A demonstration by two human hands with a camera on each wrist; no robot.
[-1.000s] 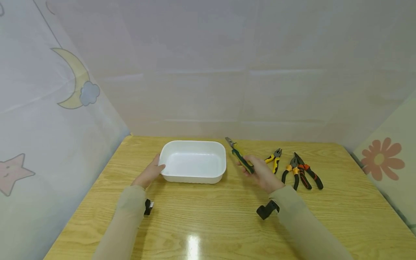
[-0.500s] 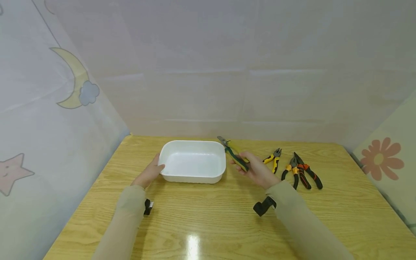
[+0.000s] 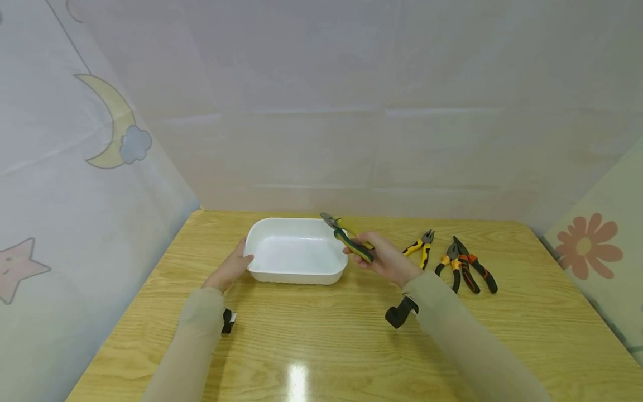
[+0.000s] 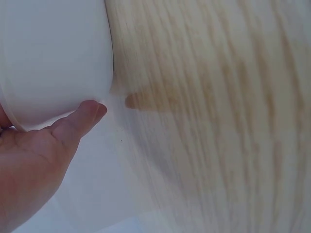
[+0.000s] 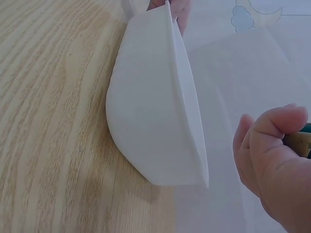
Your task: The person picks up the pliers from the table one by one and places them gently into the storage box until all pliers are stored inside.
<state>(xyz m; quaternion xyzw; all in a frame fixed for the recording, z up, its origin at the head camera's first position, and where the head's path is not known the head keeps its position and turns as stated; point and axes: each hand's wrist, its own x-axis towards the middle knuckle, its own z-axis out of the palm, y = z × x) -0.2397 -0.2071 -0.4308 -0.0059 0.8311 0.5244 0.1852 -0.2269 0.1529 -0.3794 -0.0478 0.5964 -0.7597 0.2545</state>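
1. Left sleeve [image 3: 187, 341]: long, plain, pale beige, reaching the wrist.
2. Right sleeve [image 3: 464, 335]: the same pale beige, also long.
3. Left wrist device [image 3: 228, 322]: small, black, with a whitish patch.
4. Right wrist device [image 3: 400, 314]: black, chunky.
5. Left hand [image 3: 230, 269] and right hand [image 3: 385, 261]: bare.

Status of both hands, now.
Left hand: closed, gripping the left end of the tub.
Right hand: closed, holding the green-and-yellow pliers.

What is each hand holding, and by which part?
The right hand grips the green-and-yellow pliers by the handles; the left hand holds the white rectangular tub by its left end.
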